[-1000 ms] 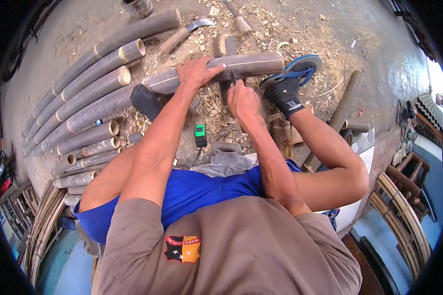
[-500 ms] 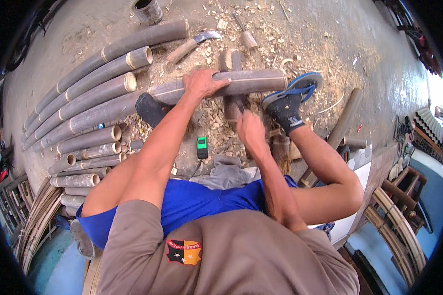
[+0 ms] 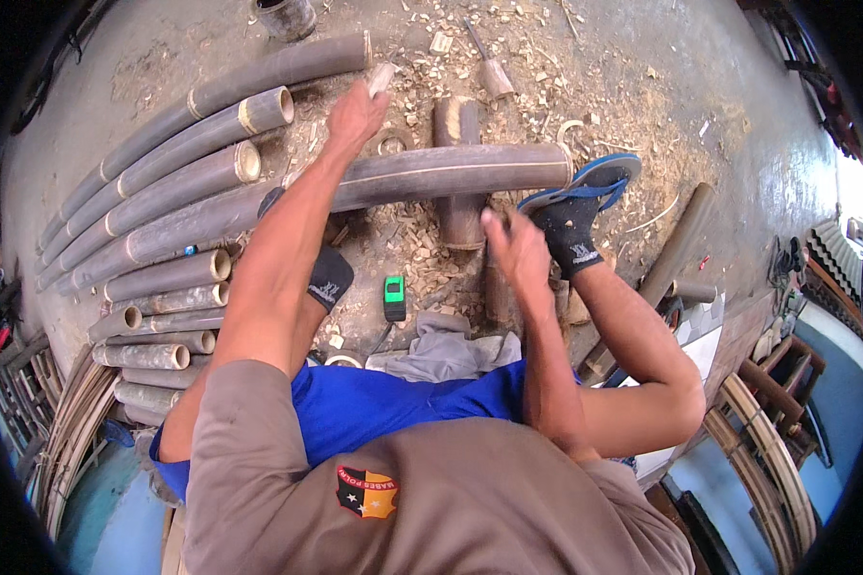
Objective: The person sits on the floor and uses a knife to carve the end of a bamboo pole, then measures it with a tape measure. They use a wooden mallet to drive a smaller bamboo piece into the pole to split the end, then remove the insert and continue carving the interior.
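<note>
My left hand (image 3: 357, 113) is closed around the pale wooden handle (image 3: 382, 79) of the knife, beyond the bamboo pole; its blade cannot be made out. The long dark bamboo pole (image 3: 422, 174) lies across a short thick wooden block (image 3: 457, 123), its cut end near my right foot. On the near side of the pole, beside the block, my right hand (image 3: 522, 253) is raised with thumb and fingers apart, somewhat blurred, and nothing shows in it.
Several bamboo poles (image 3: 192, 177) lie at left, above shorter bamboo pieces (image 3: 153, 356). A green and black tape measure (image 3: 394, 298) lies before me. A wooden-handled tool (image 3: 497, 80), a can (image 3: 286, 17) and wood chips are farther off. My sandalled right foot (image 3: 571, 235) is near the pole's end.
My left hand has left the pole and moved away from me to grip the knife handle. My right hand has shifted right and opened. My left foot has drawn back toward me.
</note>
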`<control>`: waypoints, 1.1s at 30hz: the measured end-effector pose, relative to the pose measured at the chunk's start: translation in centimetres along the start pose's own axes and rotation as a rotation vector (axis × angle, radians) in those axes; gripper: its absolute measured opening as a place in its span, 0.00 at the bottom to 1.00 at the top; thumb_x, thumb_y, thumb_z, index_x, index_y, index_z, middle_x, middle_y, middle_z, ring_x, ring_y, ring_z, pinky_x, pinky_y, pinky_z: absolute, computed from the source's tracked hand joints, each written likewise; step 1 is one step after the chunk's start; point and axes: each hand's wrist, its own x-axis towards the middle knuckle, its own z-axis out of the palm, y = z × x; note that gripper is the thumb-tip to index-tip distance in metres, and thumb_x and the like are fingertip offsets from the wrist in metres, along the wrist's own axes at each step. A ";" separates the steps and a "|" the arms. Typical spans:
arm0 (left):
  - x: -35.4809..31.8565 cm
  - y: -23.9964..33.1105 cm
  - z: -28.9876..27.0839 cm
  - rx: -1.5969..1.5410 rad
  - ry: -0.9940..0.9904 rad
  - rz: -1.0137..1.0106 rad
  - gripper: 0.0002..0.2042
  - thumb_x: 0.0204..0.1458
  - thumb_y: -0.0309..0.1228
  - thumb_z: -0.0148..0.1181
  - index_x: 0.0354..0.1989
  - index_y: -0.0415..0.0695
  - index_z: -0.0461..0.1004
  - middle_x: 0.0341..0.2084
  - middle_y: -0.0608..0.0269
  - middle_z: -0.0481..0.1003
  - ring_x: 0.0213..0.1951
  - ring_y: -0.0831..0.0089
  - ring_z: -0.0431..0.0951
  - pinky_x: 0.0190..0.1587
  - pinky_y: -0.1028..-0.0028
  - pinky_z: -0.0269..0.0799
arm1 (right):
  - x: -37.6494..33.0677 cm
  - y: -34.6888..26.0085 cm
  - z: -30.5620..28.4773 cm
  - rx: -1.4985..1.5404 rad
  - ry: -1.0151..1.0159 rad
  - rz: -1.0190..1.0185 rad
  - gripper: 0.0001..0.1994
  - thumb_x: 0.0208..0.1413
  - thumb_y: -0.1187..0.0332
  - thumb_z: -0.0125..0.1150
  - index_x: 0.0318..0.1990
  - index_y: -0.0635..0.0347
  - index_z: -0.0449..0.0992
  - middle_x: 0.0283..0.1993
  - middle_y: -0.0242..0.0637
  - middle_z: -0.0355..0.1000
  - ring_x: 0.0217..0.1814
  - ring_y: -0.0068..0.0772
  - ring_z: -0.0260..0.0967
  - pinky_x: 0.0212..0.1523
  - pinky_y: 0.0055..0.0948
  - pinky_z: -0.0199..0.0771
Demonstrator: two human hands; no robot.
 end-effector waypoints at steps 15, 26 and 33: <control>-11.0 9.4 -1.5 -0.138 -0.151 0.238 0.28 0.60 0.56 0.55 0.55 0.43 0.79 0.47 0.48 0.82 0.52 0.52 0.80 0.57 0.59 0.73 | 2.6 -2.0 -2.6 0.769 0.184 0.161 0.14 0.72 0.61 0.48 0.46 0.65 0.73 0.24 0.47 0.76 0.21 0.46 0.76 0.24 0.41 0.78; -10.9 7.2 1.2 0.291 -0.206 0.145 0.38 0.53 0.72 0.52 0.56 0.52 0.81 0.53 0.54 0.81 0.60 0.55 0.75 0.56 0.46 0.68 | 0.1 -5.6 2.8 0.035 0.125 0.017 0.16 0.71 0.58 0.50 0.42 0.63 0.76 0.32 0.64 0.77 0.38 0.72 0.76 0.41 0.63 0.75; -10.8 7.6 0.9 0.322 -0.228 0.116 0.38 0.51 0.73 0.53 0.57 0.55 0.81 0.52 0.55 0.81 0.59 0.55 0.77 0.55 0.47 0.70 | 0.6 -5.3 3.3 -0.023 0.139 0.011 0.15 0.69 0.58 0.52 0.39 0.62 0.76 0.30 0.64 0.77 0.36 0.72 0.77 0.39 0.63 0.76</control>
